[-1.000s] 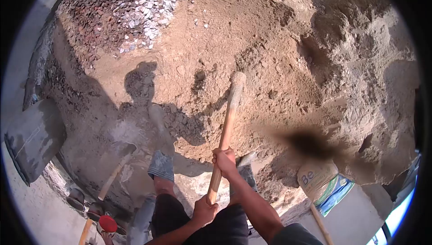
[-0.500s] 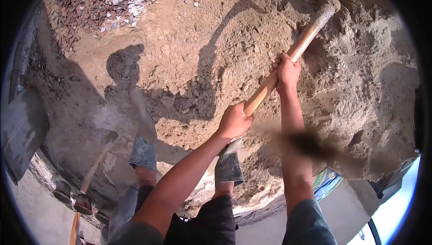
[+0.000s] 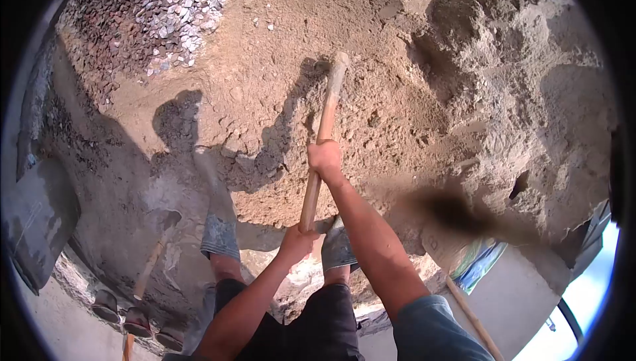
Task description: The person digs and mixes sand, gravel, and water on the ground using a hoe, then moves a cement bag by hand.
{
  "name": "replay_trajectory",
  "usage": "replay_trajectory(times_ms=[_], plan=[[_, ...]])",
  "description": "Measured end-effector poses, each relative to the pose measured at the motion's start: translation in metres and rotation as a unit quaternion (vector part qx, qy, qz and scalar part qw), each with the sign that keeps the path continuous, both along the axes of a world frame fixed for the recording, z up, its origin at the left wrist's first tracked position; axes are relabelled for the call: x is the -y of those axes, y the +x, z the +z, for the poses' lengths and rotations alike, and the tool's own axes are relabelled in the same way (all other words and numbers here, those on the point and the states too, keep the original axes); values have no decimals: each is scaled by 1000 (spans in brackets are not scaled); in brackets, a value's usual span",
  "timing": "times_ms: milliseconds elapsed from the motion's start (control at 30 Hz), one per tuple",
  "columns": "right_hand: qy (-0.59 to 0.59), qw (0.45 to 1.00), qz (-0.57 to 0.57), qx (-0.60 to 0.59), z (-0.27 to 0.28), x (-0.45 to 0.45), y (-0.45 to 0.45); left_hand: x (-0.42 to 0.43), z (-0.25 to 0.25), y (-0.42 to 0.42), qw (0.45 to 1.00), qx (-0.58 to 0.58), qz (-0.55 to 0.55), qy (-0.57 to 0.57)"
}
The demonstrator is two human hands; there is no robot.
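Observation:
Both my hands are wrapped round the wooden handle of a hoe. My left hand grips near its lower end, close to my legs. Farther up the handle, my right hand is closed. The far end of the hoe is over loose, crumbly sand; its blade cannot be made out there. My feet, in grey, dirt-coated boots, stand at the near edge of the sand.
Gravel lies at the upper left. A wet grey heap rises on the right. A grey metal blade is at far left, near a wooden-handled tool. Another wooden handle lies lower right. A dark blur covers part of the right side.
The hoe has swung down and left from the upper right, its head now lower over the sand. Both hands moved left with it, still gripping; the left hand also came nearer my legs.

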State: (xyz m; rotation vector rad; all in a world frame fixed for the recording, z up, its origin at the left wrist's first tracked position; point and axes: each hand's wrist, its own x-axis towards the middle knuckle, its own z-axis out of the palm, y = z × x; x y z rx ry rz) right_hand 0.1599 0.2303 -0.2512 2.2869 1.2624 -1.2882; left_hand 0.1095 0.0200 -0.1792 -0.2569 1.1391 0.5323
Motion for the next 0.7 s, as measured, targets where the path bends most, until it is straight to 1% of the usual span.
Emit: replay_trajectory(times_ms=[33, 67, 100, 133, 167, 200, 233, 267, 300, 333, 367, 400, 433, 467, 500, 533, 567, 600, 633, 667, 700], plan=[[1, 1000, -5, 5, -2, 29, 9, 18, 20, 3, 999, -13, -36, -27], [-11, 1000, -6, -15, 11, 53, 16, 33, 45, 11, 997, -31, -14, -68], [-24, 994, -80, -65, -1, 92, 30, 74, 49, 18, 999, -21, 35, -32], [-14, 974, -187, -125, 29, 116, 24, 84, 80, 6, 999, -32, 1, -23], [-42, 976, -170, -132, 44, 140, 30, 104, 95, 2, 996, -32, -55, -55], [-85, 951, -254, -156, 78, 150, 22, 124, 113, -3, 985, -94, -142, -4], [-93, 927, -314, -182, 97, 170, 22, 138, 134, -8, 960, -154, -230, 43], [-100, 898, -374, -208, 113, 186, 23, 139, 157, -12, 951, -163, -258, 46], [-108, 888, -387, -226, 132, 194, 24, 137, 180, -15, 941, -172, -287, 50], [-117, 877, -399, -242, 150, 196, 29, 136, 193, -14, 931, -179, -314, 52], [-118, 877, -399, -240, 159, 196, 35, 135, 195, -9, 937, -170, -298, 60], [-101, 880, -393, -247, 164, 191, 44, 130, 191, -3, 944, -162, -281, 70], [-58, 883, -394, -250, 166, 177, 52, 124, 186, 5, 950, -153, -262, 80], [-14, 884, -394, -251, 165, 155, 60, 108, 170, 11, 948, -139, -262, 117], [41, 878, -367, -306, 160, 124, 72, 90, 142, 19, 944, -125, -263, 156], [68, 886, -358, -288, 156, 85, 77, 56, 117, 29, 938, -161, -228, 208], [80, 890, -356, -275, 134, 49, 95, 22, 92, 40, 926, -197, -195, 259], [152, 894, -337, -252, 116, 9, 97, -12, 63, 48, 923, -200, -204, 258], [165, 904, -316, -235, 103, -31, 101, -34, 27, 64, 896, -251, -149, 335], [187, 905, -301, -235, 79, -63, 109, -78, 15, 58, 902, -225, -223, 293], [172, 911, -304, -221, 54, -88, 115, -108, 3, 54, 903, -233, -222, 284]])
